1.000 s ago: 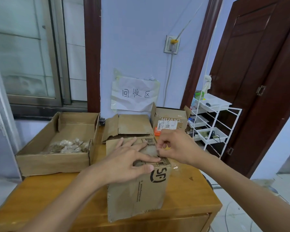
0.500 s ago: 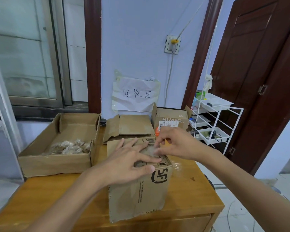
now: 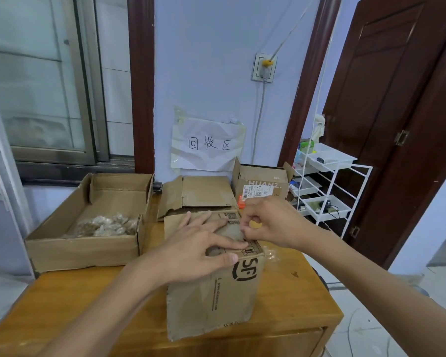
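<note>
The cardboard box [image 3: 211, 292] stands upright in the lower middle of the frame, at the near edge of the worktop [image 3: 62, 305]. It looks worn and creased, with a ragged bottom edge, so it is probably light and its walls will give under pressure. The flat top and the corners are the firmest places to hold it.

The left hand [image 3: 191, 253] lies flat on the top with its fingers spread and straight and its thumb over the front edge, pressing the box down. The right hand [image 3: 273, 225] has its grip pinched at the right edge of the top, on what looks like a tape strip [image 3: 243, 231]. The tape is thin, clear and hard to make out. It would be sticky and could tear the paper face, so a low, slow pull near the stuck line seems wise.

A crumpled bit of clear film [image 3: 269, 255] lies just to the right of the box. The worktop is smooth, varnished wood, so the box could slide if not held down.

At left centre is an open shallow carton [image 3: 83, 251] holding pale wads [image 3: 106, 225]. Behind the box are flattened cardboard [image 3: 204, 191] and a small labelled box [image 3: 262, 186]. On the wall above are a handwritten paper sign [image 3: 207, 145] and a socket [image 3: 264, 67]. A white wire rack [image 3: 330, 181] and a dark door [image 3: 397, 99] are on the right, and a window [image 3: 36, 86] is at upper left.
</note>
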`<action>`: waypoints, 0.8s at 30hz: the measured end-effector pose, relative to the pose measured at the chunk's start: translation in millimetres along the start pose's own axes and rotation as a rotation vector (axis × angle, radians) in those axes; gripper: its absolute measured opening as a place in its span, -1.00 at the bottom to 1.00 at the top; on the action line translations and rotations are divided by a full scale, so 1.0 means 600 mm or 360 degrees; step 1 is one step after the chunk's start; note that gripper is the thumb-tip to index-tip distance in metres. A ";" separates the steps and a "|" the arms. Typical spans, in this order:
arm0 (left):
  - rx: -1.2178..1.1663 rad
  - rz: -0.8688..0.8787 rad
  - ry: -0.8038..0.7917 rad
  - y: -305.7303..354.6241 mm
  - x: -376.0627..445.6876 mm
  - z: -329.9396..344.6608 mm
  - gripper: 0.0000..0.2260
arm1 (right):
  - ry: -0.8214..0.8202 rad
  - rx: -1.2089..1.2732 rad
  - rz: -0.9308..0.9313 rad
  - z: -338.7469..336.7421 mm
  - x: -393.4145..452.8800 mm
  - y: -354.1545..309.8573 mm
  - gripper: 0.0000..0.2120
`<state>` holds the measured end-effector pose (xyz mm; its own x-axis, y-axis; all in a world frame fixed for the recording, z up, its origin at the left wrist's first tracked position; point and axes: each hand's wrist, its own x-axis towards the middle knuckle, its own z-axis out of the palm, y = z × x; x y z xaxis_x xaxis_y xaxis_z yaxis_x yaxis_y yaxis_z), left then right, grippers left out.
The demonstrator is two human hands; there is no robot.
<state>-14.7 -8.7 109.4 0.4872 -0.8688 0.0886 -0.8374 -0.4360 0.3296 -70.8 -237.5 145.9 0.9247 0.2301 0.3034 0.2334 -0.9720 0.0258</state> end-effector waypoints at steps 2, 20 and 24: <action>-0.0004 -0.0001 0.0004 0.000 0.000 -0.002 -0.67 | 0.0029 0.0003 0.0040 0.001 -0.001 -0.001 -0.87; -0.0010 -0.0008 -0.0008 0.003 -0.004 -0.004 -0.65 | 0.0217 0.0534 0.0311 0.027 -0.001 0.004 -0.89; -0.0026 -0.0018 -0.0006 0.001 -0.004 -0.004 -0.66 | 0.0323 0.1145 0.0710 0.026 -0.014 0.010 -0.87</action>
<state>-15.9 -6.4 111.9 0.4957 -0.8647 0.0810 -0.8276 -0.4421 0.3458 -72.6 -244.4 128.5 0.9196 -0.2446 0.3075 0.0590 -0.6878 -0.7235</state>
